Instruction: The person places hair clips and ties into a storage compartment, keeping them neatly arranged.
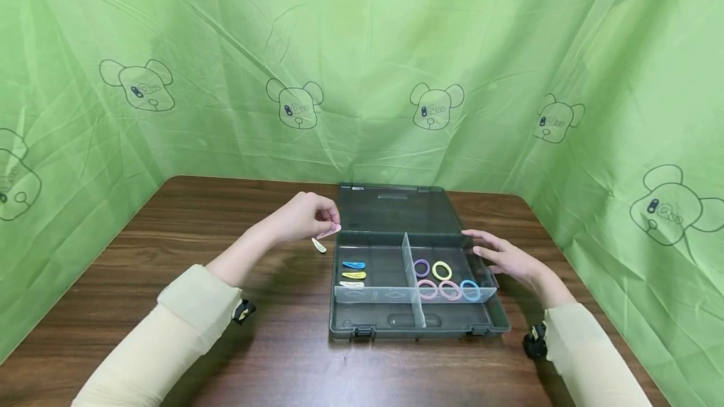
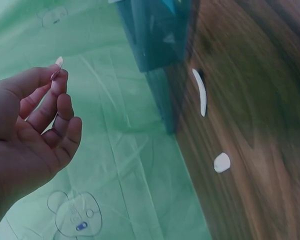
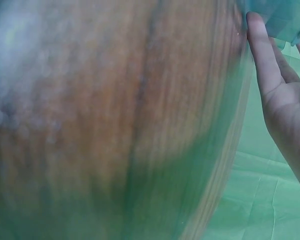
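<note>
My left hand (image 1: 305, 217) pinches a pale pink snap hair clip (image 1: 330, 231) between thumb and fingertips, just left of a grey see-through divided box (image 1: 370, 333). In the left wrist view the clip's tip (image 2: 59, 62) pokes out above the fingers. Below that hand a whitish hair clip (image 1: 319, 245) lies on the table. Blue (image 1: 354, 265), yellow (image 1: 354, 275) and white (image 1: 352, 284) clips lie in the rear left compartment. Fairly straight fingers of my right hand (image 1: 509, 260) touch the box's right wall, seen also in the right wrist view (image 3: 285, 100).
The box's lid (image 1: 396, 209) lies folded back behind it. Several hair ties, including a purple one (image 1: 422, 268) and a yellow one (image 1: 442, 271), sit in the rear right compartment. A small white piece (image 2: 222, 162) lies on the wooden table (image 1: 271, 357). Green cloth (image 1: 362, 30) surrounds the table.
</note>
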The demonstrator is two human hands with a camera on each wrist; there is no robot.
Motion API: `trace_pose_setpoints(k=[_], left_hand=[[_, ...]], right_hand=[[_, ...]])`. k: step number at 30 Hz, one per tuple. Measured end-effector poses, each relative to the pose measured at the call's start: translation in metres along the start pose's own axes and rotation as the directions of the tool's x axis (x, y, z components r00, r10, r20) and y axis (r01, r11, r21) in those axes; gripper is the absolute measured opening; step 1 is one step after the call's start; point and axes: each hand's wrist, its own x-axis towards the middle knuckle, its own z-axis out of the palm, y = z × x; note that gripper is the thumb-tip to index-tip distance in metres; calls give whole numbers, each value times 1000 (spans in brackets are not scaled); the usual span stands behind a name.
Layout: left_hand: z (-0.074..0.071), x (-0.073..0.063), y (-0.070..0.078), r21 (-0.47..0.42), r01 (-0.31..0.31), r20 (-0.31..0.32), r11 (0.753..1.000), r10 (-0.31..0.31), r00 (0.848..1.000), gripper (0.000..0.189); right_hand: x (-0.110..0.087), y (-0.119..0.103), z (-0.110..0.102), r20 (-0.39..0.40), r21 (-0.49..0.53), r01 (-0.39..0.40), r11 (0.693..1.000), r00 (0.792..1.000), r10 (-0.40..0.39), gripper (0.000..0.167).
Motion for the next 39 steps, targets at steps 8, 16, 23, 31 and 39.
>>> trace_pose_setpoints(k=[8, 16, 23, 31, 39], left_hand=[[10, 14, 14, -33, -72, 36, 997, 73, 997, 7], [28, 28, 20, -34, -131, 60, 991, 133, 989, 6], [45, 38, 22, -84, -166, 86, 983, 173, 981, 5], [68, 46, 22, -94, -192, 153, 977, 205, 967, 4], [90, 49, 18, -83, -192, 209, 978, 206, 956, 4]], right_hand=[[1, 0, 0, -4, 8, 0, 1000, 1000, 0, 53], [2, -1, -2, 1, 13, -8, 1000, 1000, 8, 55], [1, 0, -1, 2, 22, 0, 1000, 1000, 0, 55], [1, 2, -1, 3, 17, -4, 1000, 1000, 4, 54], [0, 0, 1, 2, 31, -2, 1000, 1000, 2, 54]])
